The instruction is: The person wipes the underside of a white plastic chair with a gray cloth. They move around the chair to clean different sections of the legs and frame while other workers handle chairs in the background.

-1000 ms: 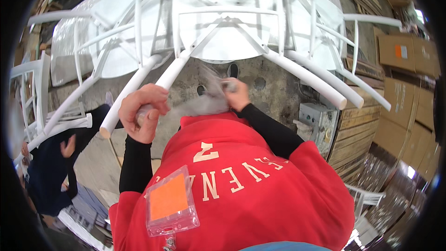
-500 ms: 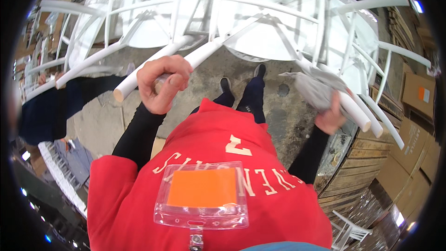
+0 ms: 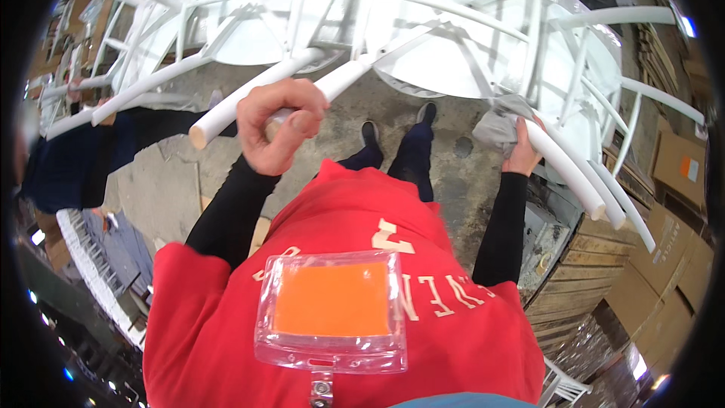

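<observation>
My left hand [image 3: 281, 122] is closed round the end of a white wooden chair leg [image 3: 341, 80], its fingers curled over the top. My right hand [image 3: 521, 153] presses a crumpled grey cloth [image 3: 495, 127] round another white chair leg [image 3: 570, 174]. That leg's bare wood end points down toward me. Both legs belong to white chairs with rounded white seats [image 3: 430, 60] and thin crossbars, standing in a row ahead of me. Another white leg [image 3: 249, 102] runs close beside my left hand. Part of my right fingers is hidden behind the leg and cloth.
At the left another person in dark clothes [image 3: 60, 162] stands close to the chairs. Cardboard boxes [image 3: 657, 257] and stacked wooden slats [image 3: 585, 272] are at the right. My feet stand on the concrete floor [image 3: 453, 204]. More white chair parts [image 3: 563, 385] lie at lower right.
My right hand and the cloth have moved up along the chair leg, away from its end, and the cloth is bunched tighter. My left hand keeps its grip; the view has shifted slightly.
</observation>
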